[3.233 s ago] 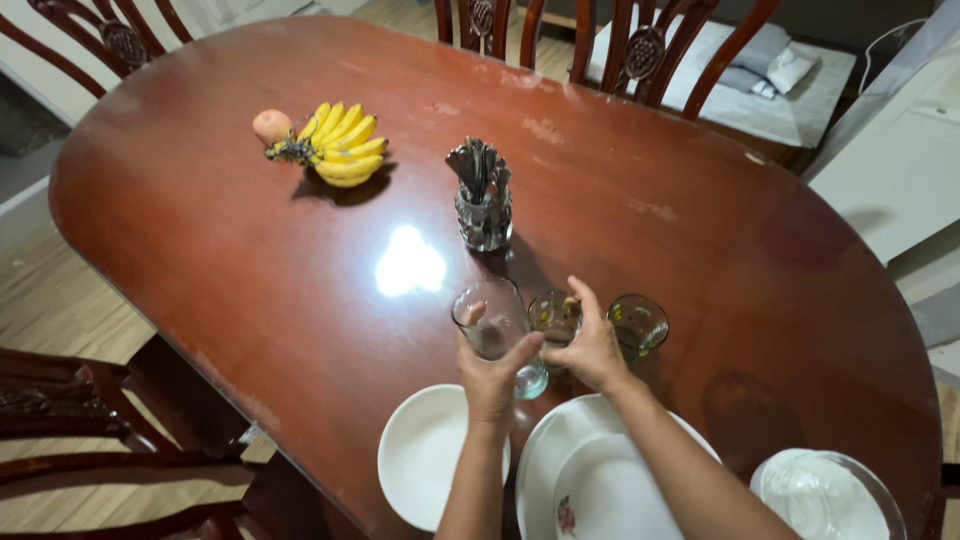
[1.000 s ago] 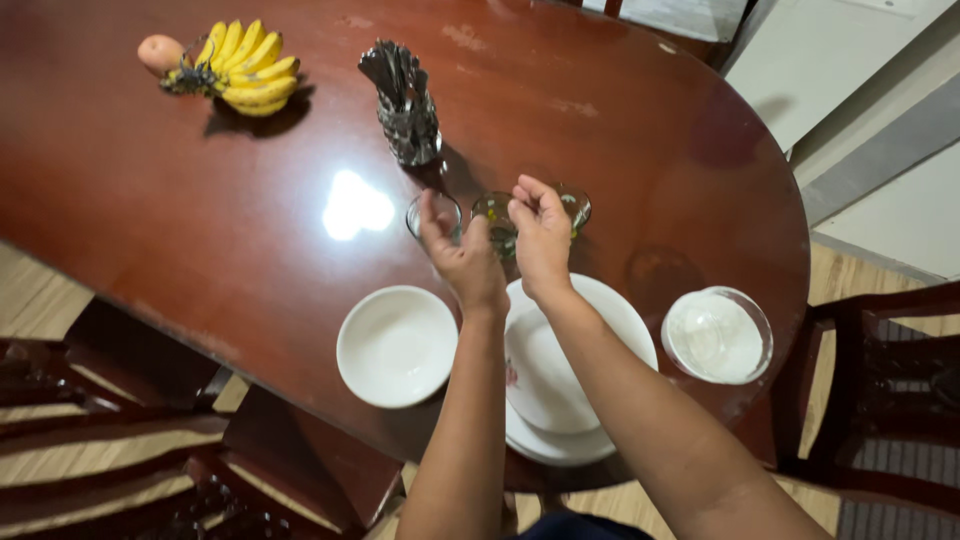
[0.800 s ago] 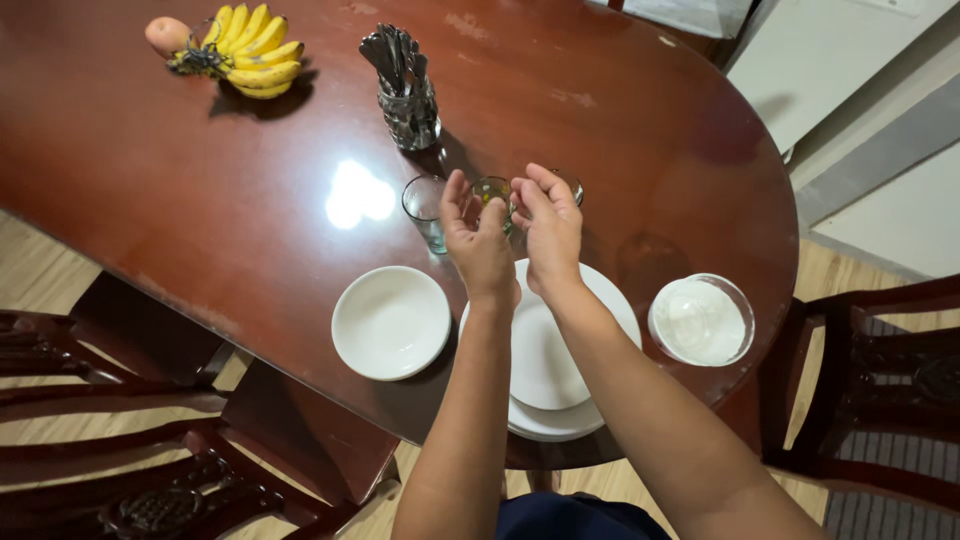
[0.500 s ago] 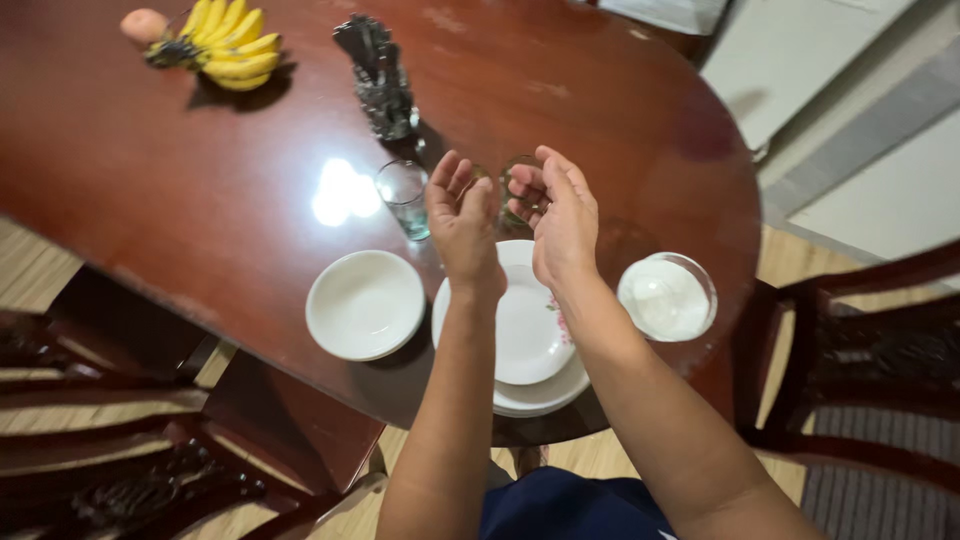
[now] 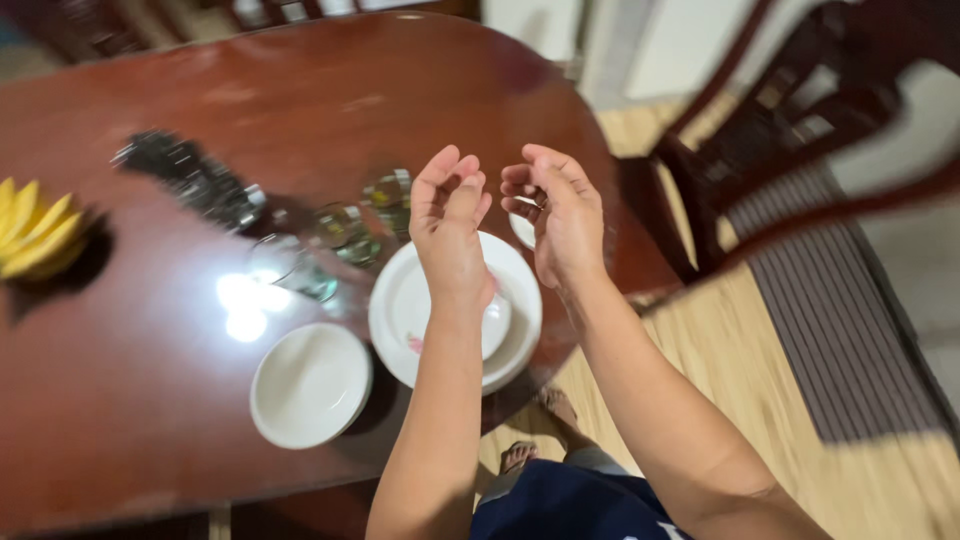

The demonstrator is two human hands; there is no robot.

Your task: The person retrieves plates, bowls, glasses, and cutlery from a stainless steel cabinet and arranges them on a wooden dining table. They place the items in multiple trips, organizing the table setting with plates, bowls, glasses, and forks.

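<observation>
**Both hands raised, empty, above the stacked plates**

The left hand (image 5: 450, 235) and right hand (image 5: 560, 215) hang side by side over the dark wooden table (image 5: 150, 420), fingers loosely curled, holding nothing and touching nothing. Right beneath them sits a stack of white plates (image 5: 395, 310). A smaller white bowl (image 5: 310, 385) lies just beside the stack. Three drinking glasses (image 5: 345, 230), blurred, stand close behind, next to a cutlery holder (image 5: 195, 180). Bananas (image 5: 35, 235) rest well apart.

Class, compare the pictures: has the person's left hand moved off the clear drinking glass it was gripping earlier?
Yes. The left hand now hovers empty above the stacked white plates, nearer the person than the clear glass, which stands alone.
</observation>
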